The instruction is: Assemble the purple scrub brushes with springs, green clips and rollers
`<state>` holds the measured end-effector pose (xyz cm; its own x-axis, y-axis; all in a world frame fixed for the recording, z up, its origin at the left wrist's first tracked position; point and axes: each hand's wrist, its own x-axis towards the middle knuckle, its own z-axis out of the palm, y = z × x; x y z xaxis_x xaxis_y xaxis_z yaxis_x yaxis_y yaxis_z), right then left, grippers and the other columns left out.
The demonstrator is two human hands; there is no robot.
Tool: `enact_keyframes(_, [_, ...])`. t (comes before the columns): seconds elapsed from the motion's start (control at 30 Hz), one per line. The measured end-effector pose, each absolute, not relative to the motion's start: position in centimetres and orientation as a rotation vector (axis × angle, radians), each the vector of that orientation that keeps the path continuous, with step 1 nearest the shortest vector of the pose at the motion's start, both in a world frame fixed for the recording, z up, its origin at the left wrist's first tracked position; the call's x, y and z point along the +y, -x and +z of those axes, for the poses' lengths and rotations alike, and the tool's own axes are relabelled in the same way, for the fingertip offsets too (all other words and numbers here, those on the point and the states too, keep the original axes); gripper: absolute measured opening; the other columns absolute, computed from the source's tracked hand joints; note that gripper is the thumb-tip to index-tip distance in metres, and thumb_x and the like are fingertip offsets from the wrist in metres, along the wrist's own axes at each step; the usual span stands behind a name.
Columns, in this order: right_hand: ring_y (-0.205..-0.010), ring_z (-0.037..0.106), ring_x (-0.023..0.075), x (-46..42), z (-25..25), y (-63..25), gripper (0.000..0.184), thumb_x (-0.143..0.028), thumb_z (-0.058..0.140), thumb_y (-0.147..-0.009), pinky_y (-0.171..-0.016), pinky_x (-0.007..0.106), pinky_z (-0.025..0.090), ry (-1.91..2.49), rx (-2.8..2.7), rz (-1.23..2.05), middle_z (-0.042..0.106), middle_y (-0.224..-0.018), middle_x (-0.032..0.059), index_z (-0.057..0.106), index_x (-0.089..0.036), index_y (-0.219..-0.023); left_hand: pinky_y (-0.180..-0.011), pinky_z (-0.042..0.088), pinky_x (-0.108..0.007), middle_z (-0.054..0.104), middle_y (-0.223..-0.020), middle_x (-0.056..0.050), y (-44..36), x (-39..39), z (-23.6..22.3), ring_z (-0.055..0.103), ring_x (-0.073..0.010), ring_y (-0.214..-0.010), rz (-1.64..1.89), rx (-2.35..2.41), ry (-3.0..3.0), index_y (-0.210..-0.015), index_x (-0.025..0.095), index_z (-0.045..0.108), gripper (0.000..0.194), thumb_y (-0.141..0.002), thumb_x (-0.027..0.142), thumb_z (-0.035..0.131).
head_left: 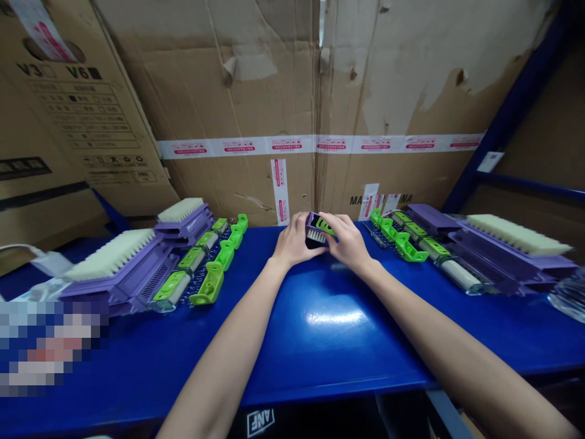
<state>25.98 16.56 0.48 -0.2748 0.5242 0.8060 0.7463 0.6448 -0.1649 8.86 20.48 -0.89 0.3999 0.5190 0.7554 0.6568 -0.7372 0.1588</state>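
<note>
At the far middle of the blue table, my left hand [295, 241] and my right hand [347, 241] close around a small purple-and-green part [321, 224] from both sides. A row of white ridges shows on its lower front, and a dark gap lies beneath it between my palms. My fingers cover both ends of the part. Bright green brackets [228, 247] lie in a row to the left of my left hand. More green brackets [397, 236] lie to the right of my right hand, beside a thin dark tool [375, 236] that looks like a screwdriver.
Purple housings [132, 277] topped with cream ridged foam [116, 253] stand at left. Similar purple housings [503, 262] with foam [516, 233] stand at right. Clear-and-green pieces [185, 262] lie beside them. Cardboard [228, 110] walls the back; a blue post [507, 97] rises at right.
</note>
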Motion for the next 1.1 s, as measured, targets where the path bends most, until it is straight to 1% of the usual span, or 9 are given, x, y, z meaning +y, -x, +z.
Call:
enact_keyframes(0.07, [-0.114, 0.050, 0.0255, 16.7, 0.6, -26.5, 0.051, -0.016, 0.042, -0.088, -0.099, 0.046, 0.045, 1.002, -2.009, -0.326, 0.058, -0.128, 0.0059, 0.045, -0.025, -0.139, -0.093, 0.049, -0.042, 0.046, -0.132, -0.015, -8.9, 20.2, -0.7, 0.051, -0.0281, -0.121, -1.246, -1.040, 2.538, -0.136, 0.019, 0.022, 0.081, -0.074, 0.047, 0.065])
enact_keyframes(0.13, [-0.117, 0.048, 0.0252, 16.9, 0.6, -26.8, 0.053, -0.014, 0.042, -0.088, -0.100, 0.046, 0.045, 0.998, -2.053, -0.326, 0.058, -0.129, 0.0059, 0.044, -0.025, -0.139, -0.097, 0.048, -0.041, 0.046, -0.134, -0.015, -8.9, 20.0, -0.5, 0.050, -0.0266, -0.123, -1.243, -1.010, 2.553, -0.137, 0.018, 0.022, 0.071, -0.079, 0.036, 0.059])
enact_keyframes(0.2, [-0.118, 0.048, 0.0245, 17.1, 0.5, -27.0, 0.052, -0.013, 0.042, -0.087, -0.100, 0.044, 0.045, 0.990, -2.077, -0.333, 0.058, -0.129, 0.0064, 0.045, -0.024, -0.138, -0.101, 0.045, -0.040, 0.046, -0.136, -0.015, -9.0, 19.9, -0.3, 0.047, -0.0256, -0.126, -1.244, -0.984, 2.541, -0.138, 0.016, 0.024, 0.066, -0.080, 0.026, 0.055])
enact_keyframes(0.3, [-0.119, 0.048, 0.0238, 17.2, 0.4, -27.0, 0.050, -0.013, 0.043, -0.087, -0.099, 0.043, 0.046, 1.006, -2.076, -0.362, 0.059, -0.128, 0.0077, 0.046, -0.021, -0.137, -0.103, 0.043, -0.039, 0.050, -0.134, -0.013, -9.1, 20.2, -0.3, 0.048, -0.0241, -0.125, -1.244, -0.969, 2.530, -0.135, 0.015, 0.032, 0.059, -0.080, 0.020, 0.054])
enact_keyframes(0.4, [-0.118, 0.050, 0.0240, 17.4, 0.4, -27.1, 0.050, -0.015, 0.045, -0.087, -0.098, 0.043, 0.047, 1.035, -2.054, -0.376, 0.060, -0.126, 0.0092, 0.047, -0.019, -0.136, -0.101, 0.044, -0.039, 0.057, -0.126, -0.011, -9.3, 20.8, -0.4, 0.053, -0.0230, -0.118, -1.284, -0.962, 2.518, -0.126, 0.015, 0.044, 0.045, -0.083, 0.020, 0.055])
enact_keyframes(0.5, [-0.115, 0.053, 0.0246, 17.5, 0.4, -27.4, 0.048, -0.018, 0.049, -0.087, -0.097, 0.044, 0.047, 1.012, -2.003, -0.417, 0.061, -0.124, 0.0097, 0.048, -0.019, -0.135, -0.098, 0.046, -0.039, 0.061, -0.120, -0.010, -9.4, 21.1, -0.4, 0.056, -0.0225, -0.113, -1.342, -0.946, 2.488, -0.120, 0.015, 0.049, 0.037, -0.085, 0.024, 0.057])
enact_keyframes(0.73, [-0.105, 0.057, 0.0248, 17.4, 1.2, -28.0, 0.037, -0.024, 0.053, -0.088, -0.085, 0.040, 0.051, 0.927, -1.962, -0.622, 0.067, -0.111, 0.0116, 0.058, -0.016, -0.123, -0.093, 0.047, -0.040, 0.063, -0.118, -0.012, -9.2, 21.3, -0.6, 0.058, -0.0246, -0.110, -1.337, -0.955, 2.407, -0.119, 0.015, 0.050, 0.037, -0.085, 0.028, 0.060])
enact_keyframes(0.87, [-0.095, 0.059, 0.0237, 17.3, 1.7, -28.1, 0.029, -0.023, 0.050, -0.090, -0.076, 0.037, 0.049, 0.936, -1.994, -0.761, 0.070, -0.101, 0.0117, 0.063, -0.014, -0.114, -0.095, 0.047, -0.041, 0.063, -0.118, -0.012, -8.8, 21.4, -0.7, 0.059, -0.0246, -0.111, -1.324, -0.963, 2.400, -0.120, 0.015, 0.050, 0.038, -0.086, 0.027, 0.059])
enact_keyframes(1.1, [-0.095, 0.058, 0.0209, 17.0, 2.0, -27.7, 0.026, -0.023, 0.046, -0.094, -0.084, 0.036, 0.044, 0.859, -2.006, -0.846, 0.070, -0.105, 0.0098, 0.063, -0.015, -0.112, -0.094, 0.047, -0.040, 0.064, -0.117, -0.012, -8.5, 21.4, -0.6, 0.060, -0.0246, -0.109, -1.309, -0.977, 2.404, -0.119, 0.015, 0.051, 0.036, -0.086, 0.029, 0.058])
